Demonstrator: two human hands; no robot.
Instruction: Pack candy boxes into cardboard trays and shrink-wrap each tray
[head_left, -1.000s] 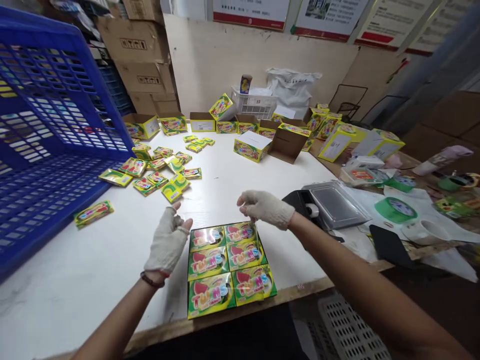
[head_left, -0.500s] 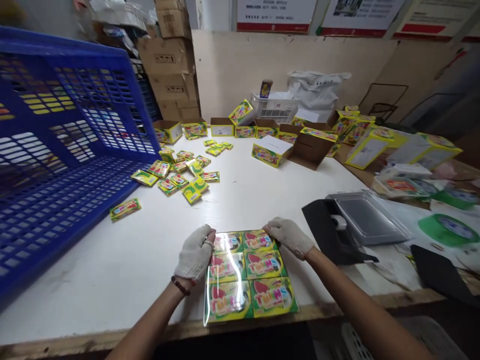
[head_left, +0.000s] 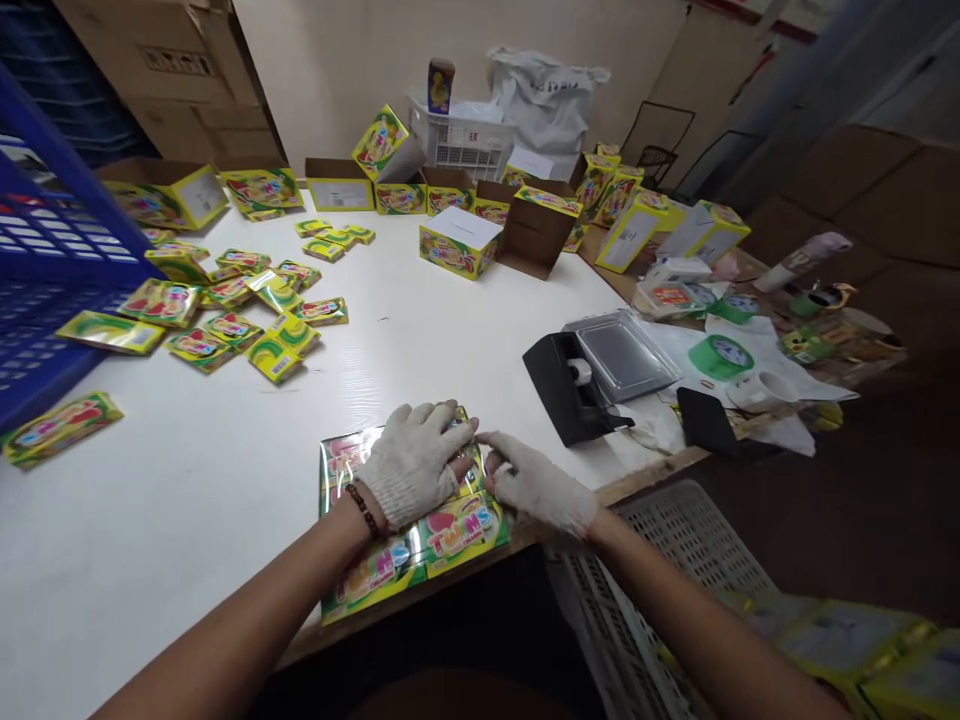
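A clear-wrapped pack of small yellow-green "Twins" boxes [head_left: 461,535] lies at the table's front edge, its glossy film catching the light. My left hand [head_left: 420,460], in a white knit glove, rests across its upper middle with fingers stretched out, covering several of the printed fronts. Against the pack's right edge is my right hand [head_left: 540,487], gloved too. Its fingers are bent at that edge, the forefinger straighter than the others and close to my left fingertips. Just what the right fingertips pinch is hard to see.
Loose small boxes [head_left: 274,355] lie at the left beside a blue crate [head_left: 56,345]. Larger cartons [head_left: 459,243] line the back. A black tape dispenser [head_left: 559,390], a clear plastic tray [head_left: 622,350] and green tape [head_left: 720,355] sit at the right. A pale basket [head_left: 690,530] stands below.
My left hand has moved from the pack's left edge onto its top and flattened. My right hand has slid down to the right edge. The view has turned right and down.
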